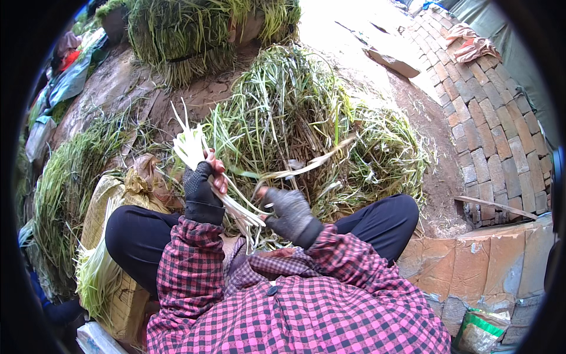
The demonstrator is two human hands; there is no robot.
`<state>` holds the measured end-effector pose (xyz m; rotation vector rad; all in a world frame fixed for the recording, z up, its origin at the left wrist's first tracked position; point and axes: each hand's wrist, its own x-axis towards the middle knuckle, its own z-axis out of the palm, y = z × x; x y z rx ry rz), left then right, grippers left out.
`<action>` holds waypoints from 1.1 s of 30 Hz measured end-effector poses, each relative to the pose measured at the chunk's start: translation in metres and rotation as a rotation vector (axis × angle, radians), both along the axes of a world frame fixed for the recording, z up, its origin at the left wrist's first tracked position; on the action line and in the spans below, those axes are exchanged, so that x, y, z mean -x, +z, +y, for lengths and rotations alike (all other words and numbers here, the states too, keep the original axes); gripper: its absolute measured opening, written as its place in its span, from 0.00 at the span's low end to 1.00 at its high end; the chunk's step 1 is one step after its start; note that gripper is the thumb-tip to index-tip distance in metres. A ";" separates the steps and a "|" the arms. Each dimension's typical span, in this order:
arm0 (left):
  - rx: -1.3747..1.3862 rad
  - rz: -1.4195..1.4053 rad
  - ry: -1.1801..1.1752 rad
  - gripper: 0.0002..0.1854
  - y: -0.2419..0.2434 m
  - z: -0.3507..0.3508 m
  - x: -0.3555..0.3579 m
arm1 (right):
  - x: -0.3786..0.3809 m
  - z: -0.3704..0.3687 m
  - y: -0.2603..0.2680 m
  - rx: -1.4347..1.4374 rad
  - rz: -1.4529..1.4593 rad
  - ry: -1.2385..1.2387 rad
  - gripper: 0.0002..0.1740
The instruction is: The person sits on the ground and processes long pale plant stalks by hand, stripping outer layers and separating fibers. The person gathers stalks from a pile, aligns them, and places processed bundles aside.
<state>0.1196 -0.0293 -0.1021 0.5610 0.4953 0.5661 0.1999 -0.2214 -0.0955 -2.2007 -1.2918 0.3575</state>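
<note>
My left hand (204, 181), in a black fingerless glove, grips a bunch of slender white stalks (189, 146) that look like blanched chives. Their white ends fan out above the fist, while the other ends hang down toward my lap. My right hand (289, 214), gloved alike and blurred, is beside those lower ends with its fingers bent. A long, withered pale leaf (309, 166) trails from its fingertips up and to the right. Beyond both hands rises a loose heap of green and dry leaves (287, 110).
A yellow-wrapped box (132, 305) at my left bears a bundle of pale stalks (99, 270). Stacked greens (185, 35) stand farther off, with more greens (62, 199) at far left. To the right are a brick wall (499, 124), a wooden stick (495, 207) and a green-white bag (482, 329).
</note>
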 end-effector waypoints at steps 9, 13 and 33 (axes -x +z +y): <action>-0.244 0.046 -0.277 0.18 0.008 -0.018 -0.009 | 0.006 0.035 -0.017 -0.158 0.586 0.147 0.12; -0.145 -0.020 -0.071 0.18 0.007 -0.011 -0.006 | 0.005 0.056 -0.021 -0.002 0.767 -0.066 0.14; 0.050 -0.272 -0.033 0.04 -0.001 0.008 0.000 | -0.043 0.021 -0.040 -0.064 0.558 -0.215 0.08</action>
